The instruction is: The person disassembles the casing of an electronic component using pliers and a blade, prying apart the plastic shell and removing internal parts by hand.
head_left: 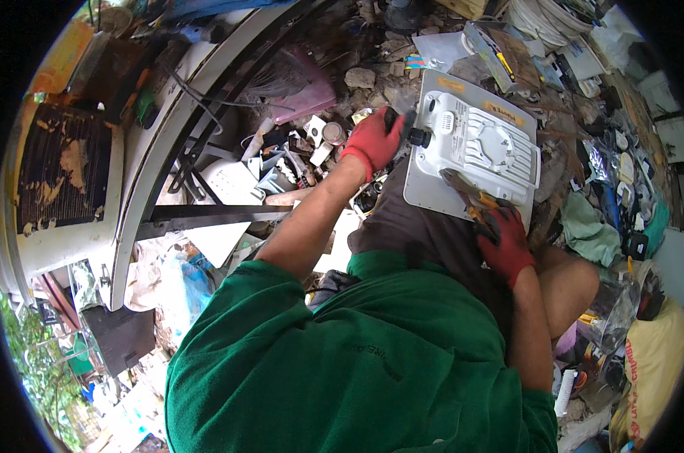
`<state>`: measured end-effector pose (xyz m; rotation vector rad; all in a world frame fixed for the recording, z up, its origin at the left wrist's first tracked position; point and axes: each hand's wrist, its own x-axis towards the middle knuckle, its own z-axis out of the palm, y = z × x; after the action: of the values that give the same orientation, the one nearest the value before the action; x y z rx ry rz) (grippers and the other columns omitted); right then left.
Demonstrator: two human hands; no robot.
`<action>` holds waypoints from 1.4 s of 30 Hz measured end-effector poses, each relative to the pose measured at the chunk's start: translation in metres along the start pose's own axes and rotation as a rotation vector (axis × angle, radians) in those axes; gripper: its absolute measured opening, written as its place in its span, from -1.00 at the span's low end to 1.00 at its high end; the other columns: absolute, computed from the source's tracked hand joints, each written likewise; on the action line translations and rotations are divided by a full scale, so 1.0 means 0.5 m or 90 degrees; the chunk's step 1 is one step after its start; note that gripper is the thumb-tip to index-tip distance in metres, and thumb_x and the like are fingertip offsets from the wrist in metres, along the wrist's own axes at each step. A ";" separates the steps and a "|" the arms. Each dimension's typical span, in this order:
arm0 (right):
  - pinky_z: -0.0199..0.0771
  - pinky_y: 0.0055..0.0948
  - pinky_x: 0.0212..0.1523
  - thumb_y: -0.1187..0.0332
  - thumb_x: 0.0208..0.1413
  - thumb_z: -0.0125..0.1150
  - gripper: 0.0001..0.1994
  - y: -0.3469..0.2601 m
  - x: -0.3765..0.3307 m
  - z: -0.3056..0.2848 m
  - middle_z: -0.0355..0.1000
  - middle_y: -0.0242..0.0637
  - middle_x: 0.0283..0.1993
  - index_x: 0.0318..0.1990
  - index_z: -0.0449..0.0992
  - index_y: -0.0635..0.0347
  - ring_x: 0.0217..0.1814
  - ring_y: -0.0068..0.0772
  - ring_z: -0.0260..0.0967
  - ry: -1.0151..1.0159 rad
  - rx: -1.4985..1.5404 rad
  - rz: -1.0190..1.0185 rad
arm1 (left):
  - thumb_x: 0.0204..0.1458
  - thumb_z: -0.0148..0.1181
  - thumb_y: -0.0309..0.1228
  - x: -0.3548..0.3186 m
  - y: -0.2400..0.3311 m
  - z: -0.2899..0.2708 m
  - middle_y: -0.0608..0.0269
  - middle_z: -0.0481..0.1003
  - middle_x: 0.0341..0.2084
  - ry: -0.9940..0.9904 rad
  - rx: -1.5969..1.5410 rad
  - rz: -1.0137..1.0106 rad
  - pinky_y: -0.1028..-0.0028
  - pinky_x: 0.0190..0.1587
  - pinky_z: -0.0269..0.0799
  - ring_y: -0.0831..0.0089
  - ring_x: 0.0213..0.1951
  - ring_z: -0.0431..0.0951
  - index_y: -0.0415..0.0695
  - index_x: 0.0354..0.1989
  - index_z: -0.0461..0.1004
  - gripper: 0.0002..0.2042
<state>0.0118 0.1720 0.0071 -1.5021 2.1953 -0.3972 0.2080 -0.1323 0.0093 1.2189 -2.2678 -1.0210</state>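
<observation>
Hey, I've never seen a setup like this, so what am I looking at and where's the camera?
There's no machine here: it's a person working by hand, seen from a wide fisheye camera on their head, looking down. That's why edges bend. The green top is the wearer's own. Both hands wear red and dark gloves. The right hand holds orange-handled pliers. The left hand is beside a black knob; whether it holds anything is unclear. A finned white housing sits on a pale panel, seemingly across the lap, with scrap around.
</observation>
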 end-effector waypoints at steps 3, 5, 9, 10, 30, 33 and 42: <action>-0.01 0.02 0.45 0.11 -0.05 0.34 -0.32 0.013 -0.007 0.015 0.21 0.16 0.33 0.26 0.35 0.09 0.45 0.31 -0.03 0.029 -0.024 -0.026 | 0.14 0.19 -0.29 -0.018 -0.003 -0.020 -0.12 0.51 -0.12 -0.104 -0.153 0.231 0.25 0.06 0.41 -0.01 -0.03 0.52 -0.24 -0.05 0.47 -0.69; -0.02 0.04 0.45 0.09 -0.04 0.33 -0.32 0.015 -0.004 0.018 0.18 0.16 0.35 0.27 0.34 0.09 0.45 0.30 -0.04 0.009 -0.039 -0.014 | 0.16 0.17 -0.34 -0.014 -0.008 -0.018 -0.06 0.54 -0.14 -0.119 -0.180 0.311 0.28 0.03 0.43 0.03 -0.08 0.55 -0.19 -0.08 0.49 -0.77; -0.05 0.05 0.46 0.07 -0.03 0.32 -0.31 0.011 0.002 0.009 0.15 0.17 0.37 0.28 0.34 0.07 0.47 0.30 -0.06 -0.021 -0.027 0.004 | 0.24 0.06 -0.20 -0.009 -0.016 0.002 -0.14 0.58 -0.29 -0.076 -0.137 0.206 0.18 -0.05 0.47 -0.08 -0.17 0.58 -0.22 -0.06 0.50 -0.68; -0.05 0.05 0.46 0.06 -0.03 0.32 -0.31 0.009 0.005 0.005 0.15 0.17 0.37 0.28 0.34 0.07 0.47 0.30 -0.06 -0.026 -0.027 0.006 | 0.25 0.03 -0.16 -0.003 -0.013 0.006 -0.17 0.58 -0.28 -0.085 -0.050 0.125 0.16 -0.05 0.47 -0.09 -0.15 0.57 -0.22 -0.04 0.50 -0.64; 0.05 0.00 0.41 0.08 -0.10 0.33 -0.37 -0.004 -0.001 0.003 0.32 0.17 0.20 0.17 0.44 0.11 0.35 0.27 0.12 0.043 -0.028 -0.020 | 0.16 0.20 -0.28 -0.020 0.033 0.002 -0.09 0.57 -0.24 0.019 -0.049 0.016 0.23 -0.06 0.47 0.04 -0.15 0.58 -0.24 -0.06 0.47 -0.70; 0.03 -0.01 0.43 0.08 -0.09 0.32 -0.36 -0.007 -0.002 0.003 0.30 0.17 0.22 0.19 0.42 0.11 0.38 0.27 0.09 0.039 -0.054 -0.033 | 0.11 0.26 -0.38 -0.021 -0.003 -0.006 0.00 0.56 -0.15 -0.083 -0.125 0.266 0.32 0.03 0.44 0.18 -0.05 0.57 -0.20 0.00 0.46 -0.69; -0.02 0.00 0.45 0.07 -0.06 0.31 -0.36 -0.014 -0.002 -0.005 0.26 0.18 0.27 0.21 0.40 0.12 0.41 0.24 0.06 0.004 -0.018 -0.001 | 0.20 0.15 -0.09 -0.002 -0.012 -0.009 -0.09 0.61 -0.35 -0.117 -0.009 0.018 0.20 -0.10 0.45 0.03 -0.22 0.61 -0.30 -0.12 0.52 -0.57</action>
<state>0.0162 0.1704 0.0129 -1.5201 2.2133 -0.3743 0.2146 -0.1354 0.0080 1.1261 -2.4035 -1.1800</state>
